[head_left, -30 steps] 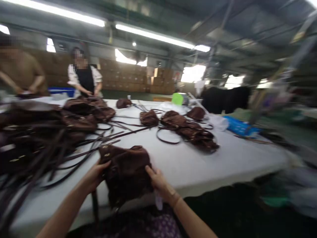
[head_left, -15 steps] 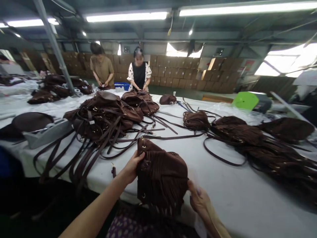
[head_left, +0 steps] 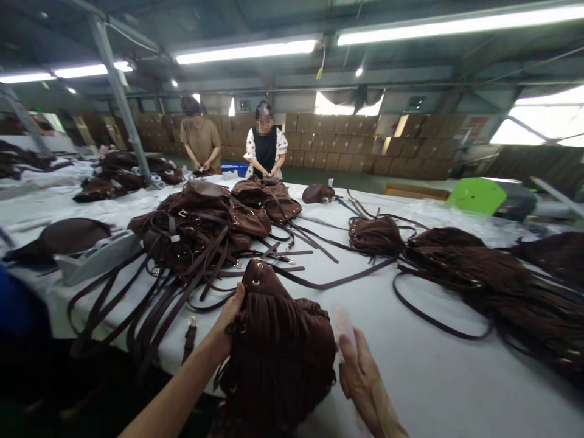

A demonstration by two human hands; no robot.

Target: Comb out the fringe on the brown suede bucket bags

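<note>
A dark brown fringed suede bag (head_left: 278, 347) lies at the near edge of the white table (head_left: 433, 377), its strap running off to the right. My left hand (head_left: 227, 325) is closed on the bag's upper left corner near a brass ring. To the right of the bag, my right hand (head_left: 362, 380) rests beside it, closed around a small pale pink object (head_left: 343, 322) that sticks up above the fingers; I cannot name the object.
A heap of brown bags with long straps (head_left: 201, 228) fills the table's left middle; more fringed bags (head_left: 479, 267) lie at the right. A grey tool (head_left: 98, 255) sits at the left edge. Two people (head_left: 264, 146) work at the far side before stacked cartons.
The view swung left and then settled. My right hand came off the bag's lower right edge and now sits beside it with the pink object showing. My left hand kept its grip.
</note>
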